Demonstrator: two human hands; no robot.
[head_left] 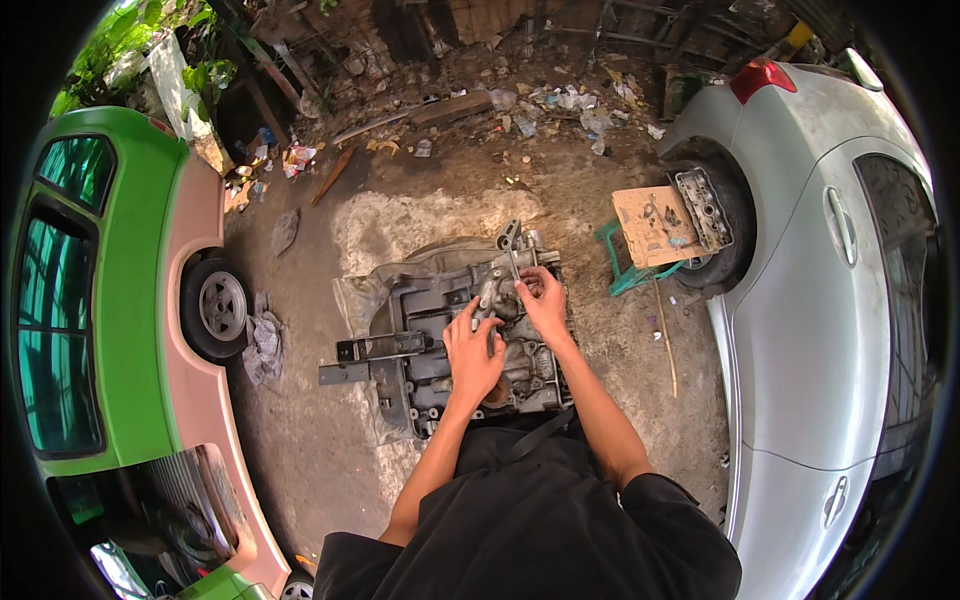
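A grey metal engine block (428,305) lies on the ground in front of me, with castings and bolt holes over its top. My left hand (474,350) is over its middle, fingers bent and closed around something that they largely hide. Just to the right, my right hand (544,305) pinches a slim silver metal rod (515,266) between thumb and fingers. Whether this rod is a wrench cannot be made out. A pale metal housing (492,287) sits between both hands. Beyond them, a dark bracket with a hole (509,235) sticks up at the block's far edge.
A dark steel bar (345,373) juts left from the block, above a crumpled sheet (385,420). On the right, a green stool (612,262) bears a board (645,225) with small parts. A green car (140,290) and a silver car (800,330) flank me; litter (590,115) lies behind.
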